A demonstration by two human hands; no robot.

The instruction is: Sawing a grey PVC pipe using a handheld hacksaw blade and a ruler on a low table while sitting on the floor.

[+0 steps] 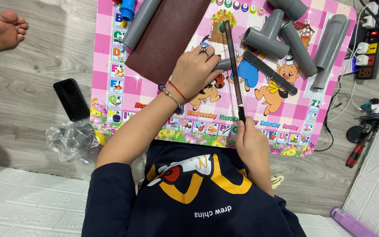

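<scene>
My left hand (194, 70), with a ring and red bracelets, grips a short grey pipe piece (223, 64) on the pink cartoon mat (286, 127). My right hand (252, 142) holds the near end of a long thin dark file (234, 70), whose shaft crosses the pipe piece and points away from me. A flat grey nail-file-like strip (269, 72) lies just right of the file.
A grey tee fitting (266, 37), several grey pipe lengths (330, 44) and a brown sandpaper sheet (167, 33) lie on the mat. A black phone (71, 99) and plastic bag (71, 140) sit left. A power strip (371, 39) and tools (365, 131) lie right. A person's bare foot (1, 30) rests top left.
</scene>
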